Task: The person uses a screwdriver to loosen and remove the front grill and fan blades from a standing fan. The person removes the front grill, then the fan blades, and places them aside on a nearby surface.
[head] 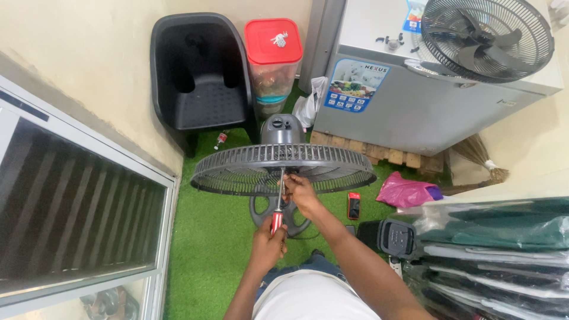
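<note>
At centre, above the green artificial turf [201,237], a dark grey fan guard [237,169] lies roughly level, its ribbed rim facing the camera, with the grey motor housing [283,129] rising just behind it. A screwdriver [278,204] with a red handle stands nearly upright, its shaft reaching up to the middle of the guard. Left hand [268,244]: fingers closed around the red handle. Right hand [301,192]: fingers curled at the upper shaft, just under the guard's centre; whether they pinch the shaft or a small part cannot be told. Below the guard, the round fan base [261,213] rests on the turf. Near it to the right lie a small red device [354,205] and a pink plastic bag [406,191]. Farther back stand a black plastic chair [200,77], a clear container with a red lid [272,56], and a grey chest freezer [415,89] bearing a second fan guard with blades [486,37].
</note>
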